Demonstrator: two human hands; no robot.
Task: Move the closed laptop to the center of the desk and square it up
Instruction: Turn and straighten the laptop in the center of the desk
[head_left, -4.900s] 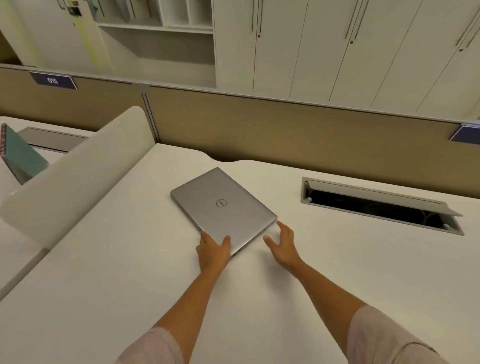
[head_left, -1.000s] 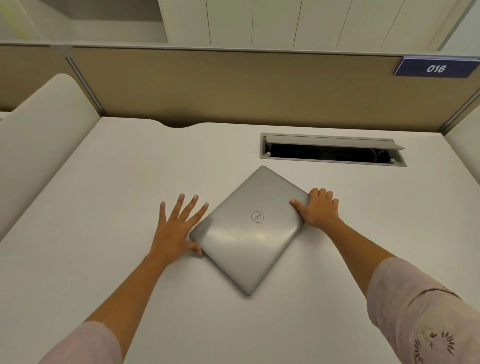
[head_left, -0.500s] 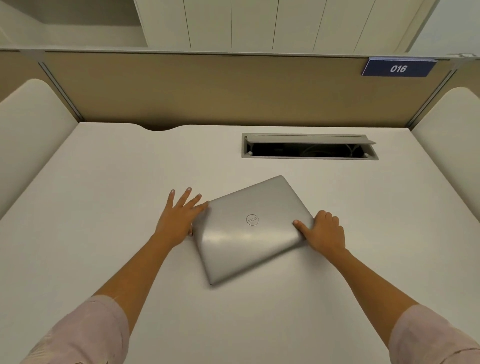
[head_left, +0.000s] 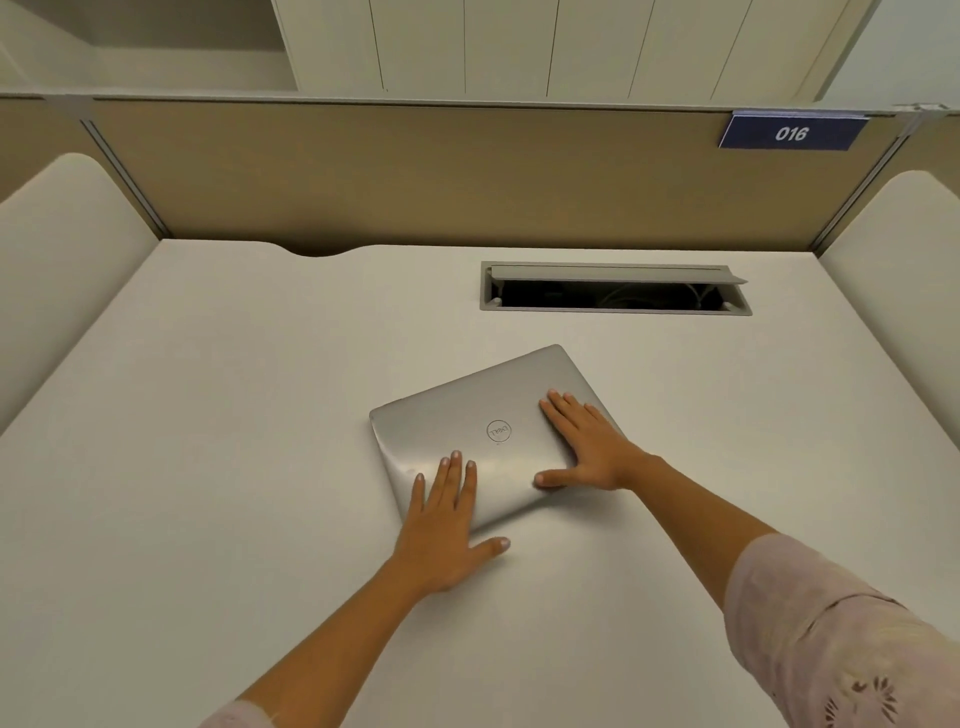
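Observation:
A closed silver laptop (head_left: 483, 410) lies flat near the middle of the white desk (head_left: 208, 467), still turned a little anticlockwise against the desk's edges. My left hand (head_left: 441, 525) rests flat with its fingers spread on the lid's near left corner, thumb on the desk. My right hand (head_left: 587, 447) presses flat on the lid's right side, thumb along the near edge. Neither hand grips the laptop; both lie on top of it.
An open cable hatch (head_left: 615, 288) is cut into the desk just behind the laptop. A tan partition (head_left: 415, 176) with a blue "016" sign (head_left: 792, 132) closes the back. Padded white dividers stand at the left (head_left: 62, 249) and right (head_left: 904, 260).
The laptop has turned closer to square. Both hands left its edges and now lie flat on the lid, the left one shifted to the near corner.

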